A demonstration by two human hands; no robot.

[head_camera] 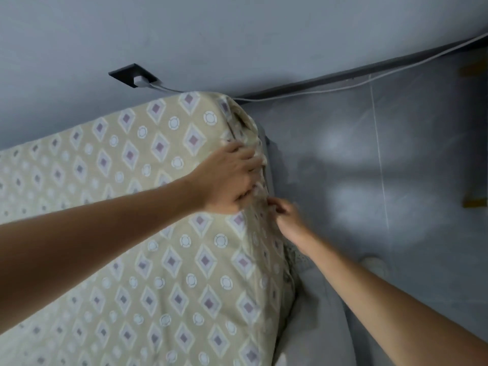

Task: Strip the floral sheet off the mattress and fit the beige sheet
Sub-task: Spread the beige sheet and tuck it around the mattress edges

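A beige sheet (137,233) printed with diamonds and circles covers the mattress, which fills the left and middle of the head view. My left hand (232,178) lies over the mattress's right edge near the far corner, its fingers curled into the bunched cloth there. My right hand (286,216) is just below it at the side of the mattress, its fingertips pinching the sheet's hanging edge. A bit of dotted fabric (297,257) peeks out under the sheet by my right wrist. The sheet is wrinkled around the far corner (237,114).
A grey wall runs behind the bed with a dark socket (132,75), a white plug and a cable (343,87) trailing along the skirting. Grey tiled floor (369,167) lies to the right. Wooden furniture legs (475,199) stand at the far right. A grey bed frame (324,326) borders the mattress.
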